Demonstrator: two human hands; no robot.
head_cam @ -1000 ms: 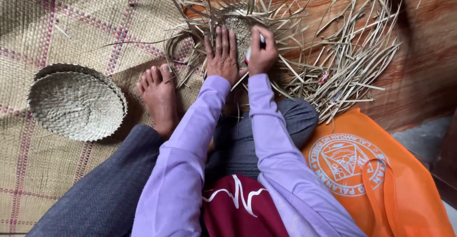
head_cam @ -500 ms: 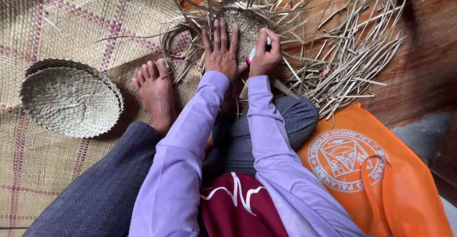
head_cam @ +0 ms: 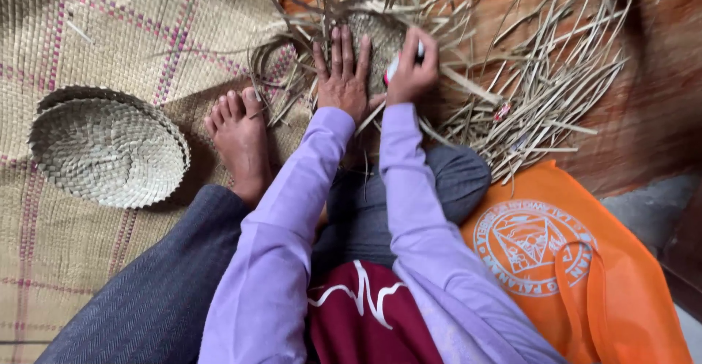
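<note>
**Hands on a half-woven basket**

The basket (head_cam: pixel 373 35) lies on the floor before the knees, loose strips (head_cam: pixel 541 101) spreading around. Left hand (head_cam: pixel 342 79) presses it flat, fingers open. Right hand (head_cam: pixel 411 71) is closed around a small tool (head_cam: pixel 395 64), perhaps a knife. An orange bag (head_cam: pixel 585 276) with a round white emblem lies right; a finished basket (head_cam: pixel 110 148) and mat (head_cam: pixel 88 28) left.

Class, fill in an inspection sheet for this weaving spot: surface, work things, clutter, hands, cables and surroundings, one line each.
Surface: woven floor mat with pink lines; bare reddish floor to the right.
Work things: half-woven piece with loose straw strips fanning out around it.
Clutter: finished woven basket on the mat at left; orange bag at lower right.
Hands: left hand pressed flat on the half-woven piece; right hand closed around a small white and pink tool, kind unclear.
Cables: nothing seen.
Surroundings: the person sits on the floor, bare foot beside the work; grey object at right edge.
</note>
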